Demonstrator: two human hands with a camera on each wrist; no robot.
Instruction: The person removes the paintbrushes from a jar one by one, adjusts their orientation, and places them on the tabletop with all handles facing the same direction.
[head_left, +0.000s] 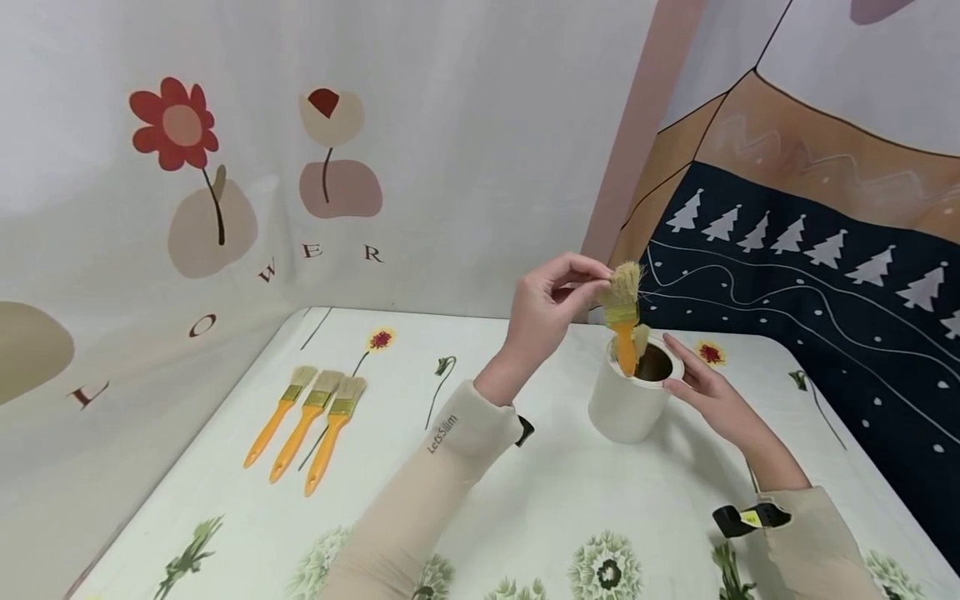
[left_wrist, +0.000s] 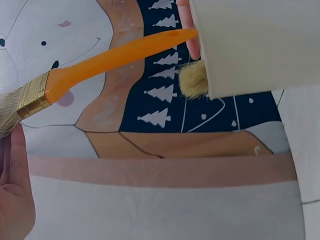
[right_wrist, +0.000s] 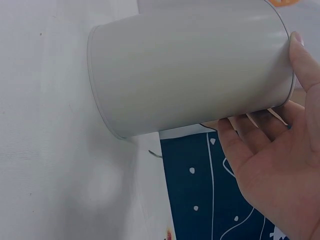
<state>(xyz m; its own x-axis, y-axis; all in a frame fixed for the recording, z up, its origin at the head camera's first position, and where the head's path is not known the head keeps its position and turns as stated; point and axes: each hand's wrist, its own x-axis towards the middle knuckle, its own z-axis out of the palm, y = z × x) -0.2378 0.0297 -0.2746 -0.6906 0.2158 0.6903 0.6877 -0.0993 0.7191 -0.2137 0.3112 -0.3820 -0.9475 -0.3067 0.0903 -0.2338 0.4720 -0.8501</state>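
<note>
My left hand (head_left: 551, 304) pinches a paintbrush (head_left: 622, 315) by its pale bristles, with the orange handle pointing down over the mouth of a white canister (head_left: 624, 410). In the left wrist view the handle tip of this paintbrush (left_wrist: 115, 59) overlaps the canister's rim. The bristles of another brush (left_wrist: 193, 80) stick out at the canister's mouth; its handle is hidden inside. Thumb and fingers of my right hand (head_left: 712, 396) grip the canister near its rim, at the right side. From the right wrist view, the canister (right_wrist: 190, 70) leans slightly against those fingers.
Three more paintbrushes with orange handles (head_left: 326, 450) lie side by side on the left of the table, bristles away from me. The table wears a white flower-print cloth (head_left: 517, 500). Behind it hangs a printed curtain (head_left: 465, 150), with a dark tree-patterned part at the right.
</note>
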